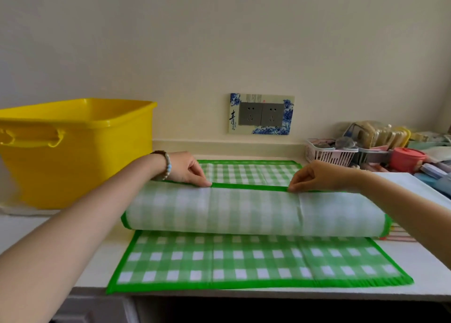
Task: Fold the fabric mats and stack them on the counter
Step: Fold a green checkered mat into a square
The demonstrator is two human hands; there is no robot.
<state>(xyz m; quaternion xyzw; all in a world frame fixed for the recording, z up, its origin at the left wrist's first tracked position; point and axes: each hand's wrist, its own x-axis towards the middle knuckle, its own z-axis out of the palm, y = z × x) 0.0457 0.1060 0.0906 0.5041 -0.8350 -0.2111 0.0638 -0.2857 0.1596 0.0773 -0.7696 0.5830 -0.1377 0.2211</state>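
On the table (pixel 36 239), left hand (pixel 188 167) and right hand (pixel 317 175) pinch the green checked mat (pixel 244 210) edge mid-fold; next I'd lay it flat, aligned.

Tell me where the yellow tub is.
In the head view the yellow tub stands at far left on the counter, just left of the green checked mat.

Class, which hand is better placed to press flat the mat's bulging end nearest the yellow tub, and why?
Probably the left hand: it pinches the folded edge of the green mat nearer the yellow tub. The right hand pinches that edge farther right.
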